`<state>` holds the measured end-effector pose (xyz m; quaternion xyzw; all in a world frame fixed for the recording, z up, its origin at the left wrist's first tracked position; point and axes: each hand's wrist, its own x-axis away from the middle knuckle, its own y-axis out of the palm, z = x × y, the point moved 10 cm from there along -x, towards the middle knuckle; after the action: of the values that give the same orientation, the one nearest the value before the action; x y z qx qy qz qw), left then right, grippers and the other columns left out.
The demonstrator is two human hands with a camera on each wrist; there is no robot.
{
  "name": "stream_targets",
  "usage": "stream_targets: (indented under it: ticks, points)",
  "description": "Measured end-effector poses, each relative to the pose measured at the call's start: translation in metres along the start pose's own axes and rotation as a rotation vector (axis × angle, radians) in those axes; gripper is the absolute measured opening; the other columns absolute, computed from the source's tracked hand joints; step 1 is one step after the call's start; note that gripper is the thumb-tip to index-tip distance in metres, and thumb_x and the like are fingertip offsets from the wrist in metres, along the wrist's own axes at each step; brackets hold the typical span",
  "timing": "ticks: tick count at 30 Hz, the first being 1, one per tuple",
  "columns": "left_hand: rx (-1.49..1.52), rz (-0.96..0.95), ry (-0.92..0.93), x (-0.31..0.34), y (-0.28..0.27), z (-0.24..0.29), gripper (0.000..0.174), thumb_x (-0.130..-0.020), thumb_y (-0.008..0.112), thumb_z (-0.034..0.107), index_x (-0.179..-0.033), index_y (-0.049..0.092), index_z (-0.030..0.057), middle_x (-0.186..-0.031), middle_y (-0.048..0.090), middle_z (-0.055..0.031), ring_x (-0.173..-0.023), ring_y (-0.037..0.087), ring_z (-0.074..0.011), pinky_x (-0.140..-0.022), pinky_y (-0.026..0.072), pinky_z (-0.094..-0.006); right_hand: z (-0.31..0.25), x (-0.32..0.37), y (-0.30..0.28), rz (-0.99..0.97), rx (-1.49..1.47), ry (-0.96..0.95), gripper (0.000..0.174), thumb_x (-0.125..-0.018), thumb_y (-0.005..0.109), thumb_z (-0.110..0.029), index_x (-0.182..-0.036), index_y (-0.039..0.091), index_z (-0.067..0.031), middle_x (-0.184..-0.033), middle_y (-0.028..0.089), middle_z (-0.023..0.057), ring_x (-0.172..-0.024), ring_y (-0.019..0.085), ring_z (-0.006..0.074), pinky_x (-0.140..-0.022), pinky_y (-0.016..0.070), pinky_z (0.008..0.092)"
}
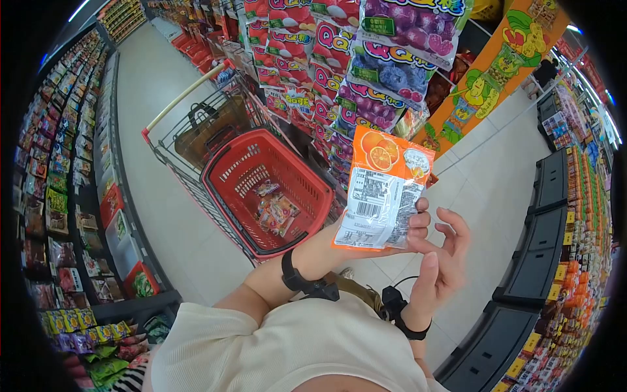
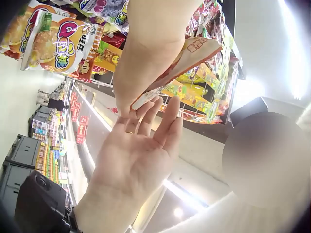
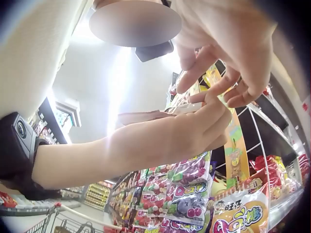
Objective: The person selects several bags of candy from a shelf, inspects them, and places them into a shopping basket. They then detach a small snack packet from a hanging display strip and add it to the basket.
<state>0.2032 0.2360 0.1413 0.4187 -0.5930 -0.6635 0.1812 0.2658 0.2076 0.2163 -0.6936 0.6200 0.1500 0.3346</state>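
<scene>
An orange and white packet (image 1: 385, 186), printed with orange slices and a barcode panel, faces up in the head view. My left hand (image 1: 418, 221) grips it from behind, fingers curled round its right edge. In the left wrist view the packet (image 2: 194, 56) is seen side-on, beyond my left hand (image 2: 141, 65). My right hand (image 1: 445, 261) is just right of the packet, its fingers loosely bent and holding nothing. Its palm and spread fingers show in the left wrist view (image 2: 133, 155). Whether its fingertips touch the packet or left hand, I cannot tell.
A red basket (image 1: 274, 147) with several small packets inside sits in a metal cart (image 1: 189, 186), beside a brown bag (image 1: 212, 127). Hanging candy packets (image 1: 392, 68) fill the rack ahead. Shelves line both sides of the tiled aisle (image 1: 483, 170).
</scene>
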Motion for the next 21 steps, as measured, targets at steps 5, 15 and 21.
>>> stream_targets:
  ticks: [5, 15, 21]
  points:
    - [-0.009, 0.024, 0.023, -0.002, 0.000, 0.002, 0.034, -0.085, 0.056, 0.034, -0.097, 0.051, 0.0026, -0.084, 0.050, -0.0078, -0.079, 0.050, -0.0186, -0.059, 0.0489, -0.0248, 0.000, -0.002, 0.004, -0.035, -0.003, -0.016, 0.023, -0.081, 0.056, -0.019, -0.083, 0.072, -0.0031, -0.117, 0.051, 0.0146, -0.108, 0.044, 0.0273, -0.087, 0.0353, 0.0391]
    - [0.020, -0.023, 0.019, -0.007, -0.002, 0.000, 0.037, -0.085, 0.056, 0.036, -0.099, 0.052, 0.0023, -0.086, 0.055, -0.0087, -0.081, 0.053, -0.0207, -0.069, 0.0451, -0.0292, 0.009, -0.005, 0.002, -0.008, -0.055, 0.045, 0.022, -0.081, 0.056, -0.018, -0.082, 0.072, -0.0028, -0.118, 0.051, 0.0144, -0.110, 0.044, 0.0283, -0.088, 0.0355, 0.0404]
    - [-0.853, 0.760, 0.592, 0.045, -0.045, 0.056, 0.034, -0.095, 0.047, 0.034, -0.109, 0.049, 0.0036, -0.095, 0.052, -0.0063, -0.087, 0.051, -0.0123, -0.074, 0.0439, -0.0272, 0.009, -0.009, 0.013, -0.064, -0.044, 0.041, 0.032, -0.079, 0.062, -0.021, -0.104, 0.064, -0.0016, -0.115, 0.053, 0.0143, -0.107, 0.048, 0.0254, -0.087, 0.0386, 0.0378]
